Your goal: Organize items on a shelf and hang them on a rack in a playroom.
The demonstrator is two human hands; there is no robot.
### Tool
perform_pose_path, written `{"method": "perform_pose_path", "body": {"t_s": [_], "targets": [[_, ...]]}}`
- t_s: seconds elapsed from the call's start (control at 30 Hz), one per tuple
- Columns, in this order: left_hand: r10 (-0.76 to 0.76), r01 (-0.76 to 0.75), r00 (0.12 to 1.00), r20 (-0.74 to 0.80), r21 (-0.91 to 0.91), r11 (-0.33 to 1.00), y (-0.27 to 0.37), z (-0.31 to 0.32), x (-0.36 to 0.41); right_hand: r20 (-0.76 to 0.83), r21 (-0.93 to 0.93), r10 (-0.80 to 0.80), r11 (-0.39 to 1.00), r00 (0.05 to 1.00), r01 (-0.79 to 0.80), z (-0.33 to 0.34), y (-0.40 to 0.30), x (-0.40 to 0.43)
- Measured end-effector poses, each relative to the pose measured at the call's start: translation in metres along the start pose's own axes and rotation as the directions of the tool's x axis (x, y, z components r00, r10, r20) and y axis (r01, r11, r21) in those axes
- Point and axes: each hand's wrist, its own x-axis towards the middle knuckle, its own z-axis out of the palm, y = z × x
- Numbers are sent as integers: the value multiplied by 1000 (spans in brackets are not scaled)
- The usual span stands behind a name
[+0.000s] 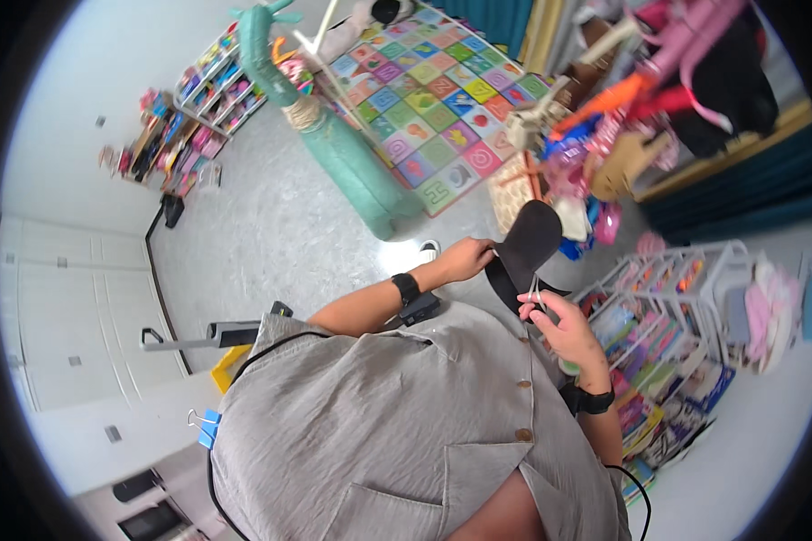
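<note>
My left hand [470, 259] pinches the edge of a dark, thin, flexible sheet [531, 237] with a rounded upper end. The sheet bends downward in front of my shirt, and its material cannot be told. On the right, my right hand [563, 328] has its fingers on a small, slim metal tool [534, 292], which looks like a pair of scissors. The tool's narrow tips point up against the lower part of the sheet. Whether its blades are apart is too small to tell. Both wrists carry black bands.
A green cactus-shaped post [352, 162] lies or stands ahead, beside a colourful play mat [440, 101]. Bags and toys [616, 162] hang at upper right. A white rack [717, 270] with books is close on the right; shelves of toys [223, 88] stand at upper left.
</note>
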Motion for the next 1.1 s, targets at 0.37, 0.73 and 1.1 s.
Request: {"method": "perform_pose_path", "body": {"t_s": [0.37, 0.73, 1.1], "targets": [[-244, 366, 870, -428, 231, 901, -169, -218, -22, -77, 503, -107, 854, 991, 131, 43, -36, 227], [-833, 735, 510, -216, -394, 552, -362, -345, -15, 39, 339, 184, 922, 982, -186, 49, -90, 394], [-829, 861, 354, -434, -194, 469, -668, -266, 27, -51, 255, 696, 702, 716, -665, 49, -12, 366]]}}
